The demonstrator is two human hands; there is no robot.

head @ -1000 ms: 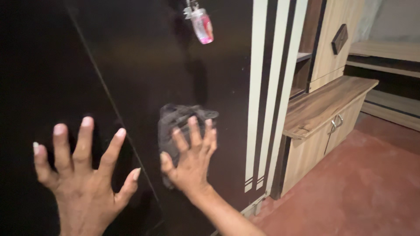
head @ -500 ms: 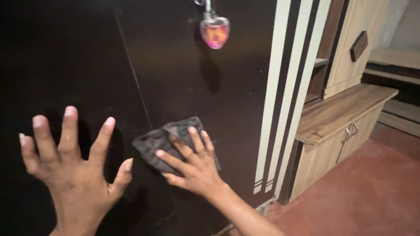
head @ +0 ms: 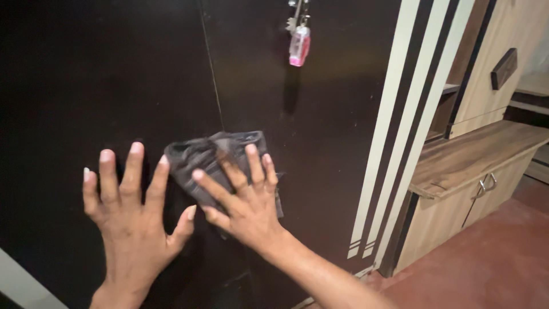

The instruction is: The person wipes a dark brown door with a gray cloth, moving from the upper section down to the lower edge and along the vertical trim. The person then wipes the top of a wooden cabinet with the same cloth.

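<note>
My right hand (head: 243,197) presses a crumpled dark grey cloth (head: 200,157) flat against the dark brown wardrobe door (head: 320,131), fingers spread over it. The cloth lies across the vertical seam between the two doors. My left hand (head: 134,209) rests with spread fingers on the left door (head: 86,86), just left of the cloth, holding nothing. A pink keyring charm (head: 299,46) hangs from a key in the lock above the cloth.
Cream vertical stripes (head: 400,131) run down the wardrobe's right edge. To the right stands a low wooden cabinet (head: 474,171) with a metal handle (head: 486,183) and a shelf unit above it. The floor (head: 486,263) is reddish.
My right hand slid the cloth left and slightly up across the door seam. My left hand moved in closer to the cloth. The keyring charm swings.
</note>
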